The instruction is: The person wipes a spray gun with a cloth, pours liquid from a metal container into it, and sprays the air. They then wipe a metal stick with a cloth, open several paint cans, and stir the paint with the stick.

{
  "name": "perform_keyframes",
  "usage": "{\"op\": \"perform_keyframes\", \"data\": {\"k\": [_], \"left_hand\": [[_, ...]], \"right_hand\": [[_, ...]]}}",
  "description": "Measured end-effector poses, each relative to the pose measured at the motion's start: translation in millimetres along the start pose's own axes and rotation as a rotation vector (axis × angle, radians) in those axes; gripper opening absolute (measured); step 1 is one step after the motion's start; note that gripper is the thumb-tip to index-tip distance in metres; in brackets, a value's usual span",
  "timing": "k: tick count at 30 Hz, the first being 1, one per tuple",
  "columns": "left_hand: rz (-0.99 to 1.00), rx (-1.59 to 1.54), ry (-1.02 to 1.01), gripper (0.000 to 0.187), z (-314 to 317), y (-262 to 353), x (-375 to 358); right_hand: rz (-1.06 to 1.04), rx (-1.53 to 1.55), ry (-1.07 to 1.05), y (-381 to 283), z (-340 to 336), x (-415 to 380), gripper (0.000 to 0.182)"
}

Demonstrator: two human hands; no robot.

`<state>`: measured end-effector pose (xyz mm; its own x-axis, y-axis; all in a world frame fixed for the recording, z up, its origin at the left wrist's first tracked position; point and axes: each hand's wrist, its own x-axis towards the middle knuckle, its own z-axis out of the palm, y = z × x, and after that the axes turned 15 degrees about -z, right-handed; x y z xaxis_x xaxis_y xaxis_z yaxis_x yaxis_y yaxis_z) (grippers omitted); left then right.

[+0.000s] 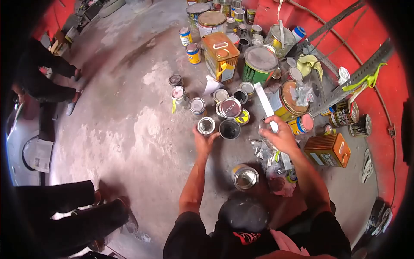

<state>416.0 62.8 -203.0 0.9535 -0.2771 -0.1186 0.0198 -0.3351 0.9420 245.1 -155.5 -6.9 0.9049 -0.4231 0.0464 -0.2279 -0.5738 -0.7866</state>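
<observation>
My left hand is wrapped round a small paint can with a silvery top, low over the floor. Right beside its thumb is a cup of dark paint. Behind that cup, a can with a dark reddish-brown top overlaps its neighbours. In my right hand a long white flat stick is gripped near its lower end, its far end pointing up and away. Crumpled plastic and scraps lie under the right hand. A metal can stands nearer to me, between my arms.
A rectangular orange tin, a green-sided bucket and several paint cans crowd the far side. Another orange tin stands at the right by the red wall. People's legs are at the left. A metal frame slants at the right.
</observation>
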Motion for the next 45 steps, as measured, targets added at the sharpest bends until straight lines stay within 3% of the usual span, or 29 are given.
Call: {"op": "perform_keyframes", "data": {"k": [3, 5, 7, 9, 10, 12, 14, 16, 17, 18, 19, 21, 22, 25, 26, 29, 30, 33, 36, 39, 41, 45], "left_hand": [[0.014, -0.038, -0.085, 0.105, 14, -24, 13], [0.044, 0.066, -0.101, 0.108, 9, -34, 13], [0.165, 0.353, -0.172, 0.098, -7, -21, 4], [0.134, 0.264, 0.060, 0.081, -39, 0, 0], [0.163, 0.200, 0.231, 0.074, -48, 1, 7], [0.317, 0.280, 0.459, 0.058, -55, 72, 55], [0.489, 0.285, 0.549, 0.036, -39, 138, 127], [0.569, 0.337, 0.450, 0.044, -14, 165, 222], [0.517, 0.469, 0.396, 0.062, -1, 160, 273], [0.422, 0.598, 0.322, 0.070, 9, 154, 320], [0.323, 0.725, 0.241, 0.077, 15, 152, 353], [0.243, 0.801, 0.192, 0.086, 27, 162, 383], [0.156, 0.884, 0.147, 0.094, 29, 163, 393], [0.211, 1.113, 0.002, 0.099, 43, 174, 412], [0.214, 1.101, -0.013, 0.099, 49, 165, 423], [0.218, 0.846, -0.167, 0.091, 62, 115, 461], [0.343, 0.789, -0.017, 0.086, 66, 106, 458], [0.214, 0.794, 0.112, 0.081, 68, 119, 425], [0.217, 0.670, 0.193, 0.077, 51, 124, 387], [0.175, 0.494, 0.157, 0.079, 28, 135, 361], [0.187, 0.506, 0.186, 0.077, 7, 156, 338], [0.185, 0.380, 0.085, 0.066, -51, 209, 279]], "right_hand": [[0.045, 0.024, 0.118, 20, 9, 23, 0.040], [0.066, -0.140, 0.175, 11, 9, 39, 0.039], [0.093, -0.140, 0.193, 21, 16, 54, 0.037], [-0.171, -0.443, 0.265, 46, 27, 67, 0.036], [-0.165, -0.418, 0.249, 41, 28, 71, 0.037], [-0.190, -0.468, 0.263, 42, 26, 82, 0.036], [-0.199, -0.494, 0.327, 38, 15, 91, 0.030], [-0.173, -0.480, 0.360, 37, -11, 96, 0.029], [-0.165, -0.464, 0.393, 38, -24, 100, 0.029], [-0.086, -0.273, 0.361, 39, -35, 102, 0.028], [-0.085, -0.277, 0.364, 51, -39, 100, 0.028], [-0.305, -0.250, 0.249, 88, -40, 96, 0.026], [-0.200, -0.084, 0.241, 103, -43, 96, 0.031], [-0.273, -0.085, 0.233, 98, -47, 97, 0.042], [-0.240, 0.012, 0.259, 111, -43, 94, 0.049], [-0.223, -0.040, 0.377, 104, -34, 95, 0.047], [-0.231, 0.053, 0.416, 105, -33, 96, 0.044], [-0.206, 0.009, 0.403, 97, -35, 98, 0.038], [-0.163, 0.016, 0.417, 96, -37, 100, 0.034], [-0.121, 0.015, 0.419, 103, -39, 96, 0.030], [-0.239, -0.095, 0.415, 106, -40, 97, 0.026], [-0.125, 0.084, 0.464, 103, -36, 98, 0.016]]}}
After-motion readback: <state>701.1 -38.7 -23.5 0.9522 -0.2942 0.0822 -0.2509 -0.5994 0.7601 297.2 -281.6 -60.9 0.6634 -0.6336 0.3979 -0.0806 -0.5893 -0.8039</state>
